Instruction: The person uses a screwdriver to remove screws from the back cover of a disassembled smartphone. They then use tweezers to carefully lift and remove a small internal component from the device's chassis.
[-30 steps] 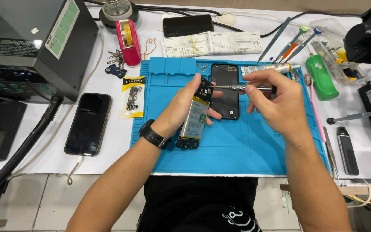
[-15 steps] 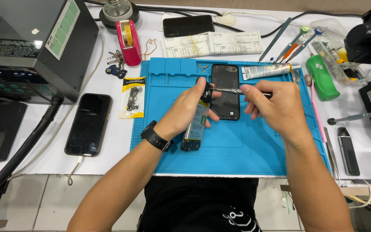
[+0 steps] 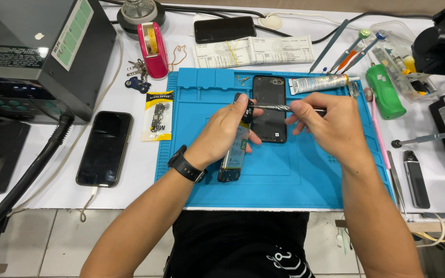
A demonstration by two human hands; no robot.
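Worktop (image 3: 336,36): white surface; carries all items listed below.
Grey machine (image 3: 32,51): large box at the far left corner of the worktop; position unchanged from the earlier frames.
Blue mat (image 3: 294,180): centred at the near edge of the worktop; both hands work above its middle.
Dark phone (image 3: 104,148): face up, left of the blue mat near the near edge, with a cable at its lower end; unchanged.
Left hand (image 3: 225,133): clamped around the opened phone body (image 3: 235,152), thumb on its upper end. One second ago it held this part more upright; now the part lies lower, slanting down toward the near edge.
Right hand (image 3: 330,126): fingers pinched on the metal tool (image 3: 279,107), held level. The tool tip now touches the top end of the opened phone body; half a second ago it sat slightly lower.
Black back cover (image 3: 269,110): flat on the blue mat, just behind the hands, partly crossed by the metal tool; unchanged.
Green bottle (image 3: 385,91): lying just off the right edge of the blue mat.
Pink tape dispenser (image 3: 153,44): upright, near the far left corner of the blue mat.
Glue tube (image 3: 318,83): along the far edge of the blue mat.
Yellow parts packet (image 3: 158,116): touching the left edge of the blue mat.
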